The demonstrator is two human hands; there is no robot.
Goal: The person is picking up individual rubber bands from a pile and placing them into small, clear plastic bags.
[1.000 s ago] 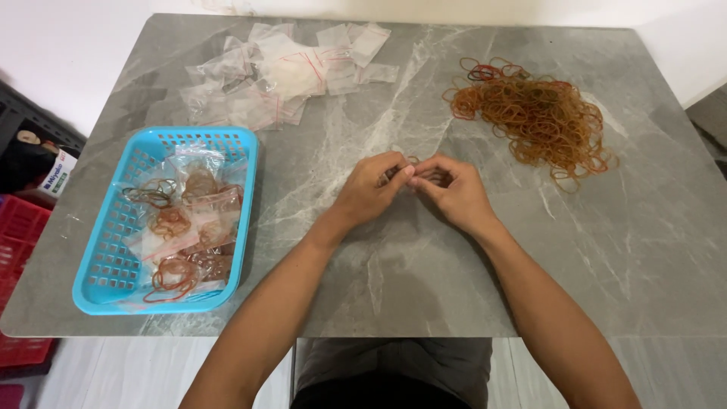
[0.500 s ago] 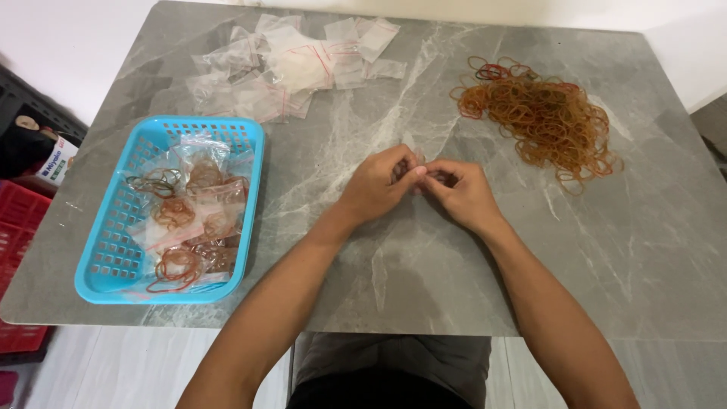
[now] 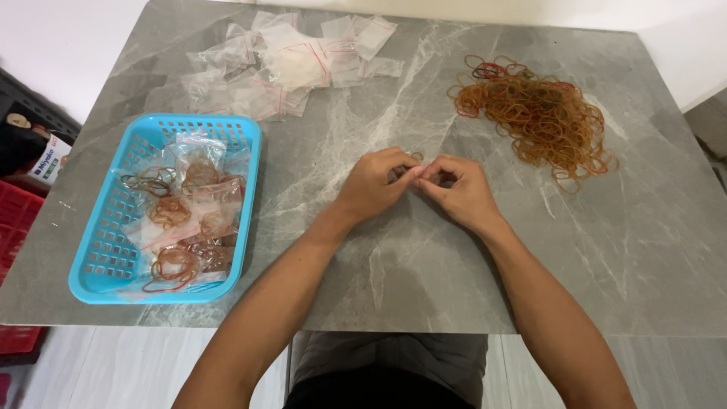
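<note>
My left hand (image 3: 375,185) and my right hand (image 3: 458,189) meet fingertip to fingertip at the middle of the grey marble table (image 3: 379,273). Both pinch a small bunch of brown rubber bands (image 3: 416,157), mostly hidden by the fingers. A loose heap of brown rubber bands (image 3: 538,113) lies to the far right of my right hand. A pile of small clear zip bags (image 3: 288,64) sits at the far left. A blue plastic basket (image 3: 98,261) at the left holds several clear bags filled with rubber bands.
The table's near edge runs just in front of my forearms. A red crate (image 3: 15,227) and a dark crate with a small box (image 3: 34,140) stand on the floor at the left. White floor shows beyond the table.
The view has shifted slightly, so the table sits lower in frame. My hands stay together at the table's middle, working the bands between the fingertips.
</note>
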